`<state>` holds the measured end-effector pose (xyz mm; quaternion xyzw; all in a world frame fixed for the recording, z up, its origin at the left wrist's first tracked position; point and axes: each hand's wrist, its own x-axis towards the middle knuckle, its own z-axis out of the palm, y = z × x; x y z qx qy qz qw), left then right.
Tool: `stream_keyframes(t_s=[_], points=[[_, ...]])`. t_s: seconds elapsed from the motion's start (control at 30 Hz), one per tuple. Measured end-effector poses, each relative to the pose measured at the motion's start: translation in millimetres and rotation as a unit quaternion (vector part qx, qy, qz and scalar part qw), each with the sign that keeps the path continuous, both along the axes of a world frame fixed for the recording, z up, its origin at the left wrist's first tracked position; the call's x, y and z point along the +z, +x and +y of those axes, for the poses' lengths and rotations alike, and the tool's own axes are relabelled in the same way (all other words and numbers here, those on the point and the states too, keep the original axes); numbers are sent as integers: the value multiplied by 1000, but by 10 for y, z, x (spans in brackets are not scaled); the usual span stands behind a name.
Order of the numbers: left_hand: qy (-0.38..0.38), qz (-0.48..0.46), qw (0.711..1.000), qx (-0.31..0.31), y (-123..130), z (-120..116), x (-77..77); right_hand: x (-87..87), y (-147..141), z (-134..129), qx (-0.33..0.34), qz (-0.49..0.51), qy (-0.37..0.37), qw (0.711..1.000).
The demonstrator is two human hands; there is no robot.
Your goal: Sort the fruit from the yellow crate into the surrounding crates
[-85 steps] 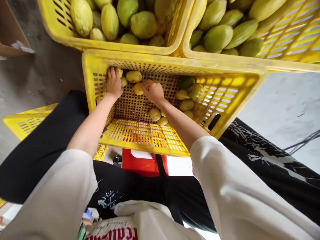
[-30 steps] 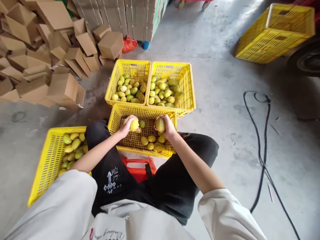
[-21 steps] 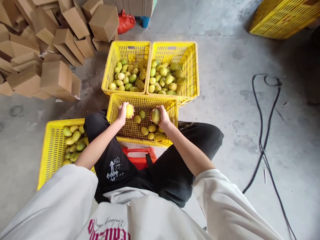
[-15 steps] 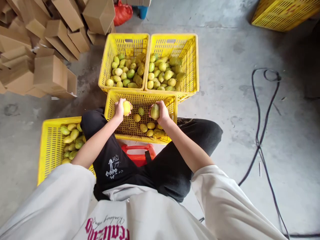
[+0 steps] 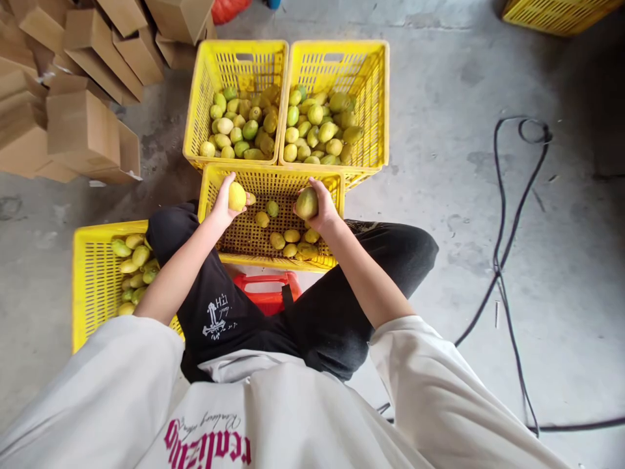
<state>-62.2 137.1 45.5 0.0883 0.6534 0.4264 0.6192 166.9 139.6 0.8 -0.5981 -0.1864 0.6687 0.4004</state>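
My left hand (image 5: 226, 205) is closed around a bright yellow lemon (image 5: 237, 196), above the left part of the near yellow crate (image 5: 273, 262). A second small yellow fruit (image 5: 252, 198) shows at its fingertips; whether it is held I cannot tell. My right hand (image 5: 324, 207) grips a larger, dull green-yellow lemon (image 5: 306, 203) over the right part of the same crate. Several loose lemons (image 5: 277, 241) lie on the crate's bottom below my hands, mostly toward the near right.
Two yellow crates with many lemons, a left one (image 5: 190, 124) and a right one (image 5: 385, 111), stand beyond the near crate. Another lemon crate (image 5: 88, 280) is by my left knee. Cardboard boxes (image 5: 88, 130) fill the far left. A black cable (image 5: 502, 254) lies on the right floor.
Both hands still hold their lemons. My hands have moved slightly apart, and the small fruit at my left fingertips shows more clearly. The whole view has shifted a little.
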Motion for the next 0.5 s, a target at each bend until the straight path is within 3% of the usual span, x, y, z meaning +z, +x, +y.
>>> stream_keyframes(t_s=[0.1, 0.23, 0.4, 0.5], points=[[-26, -4, 999, -21, -27, 2, -51, -27, 68, 10, -37, 10, -42, 998], [-59, 7, 997, -48, -28, -6, -102, -25, 142, -10, -30, 25, -116, 992], [-71, 16, 997, -18, 8, -9, -107, -57, 161, -20, -30, 28, -151, 988], [-61, -3, 998, -20, 12, -6, -116, -150, 145, -23, -63, 10, -160, 985]])
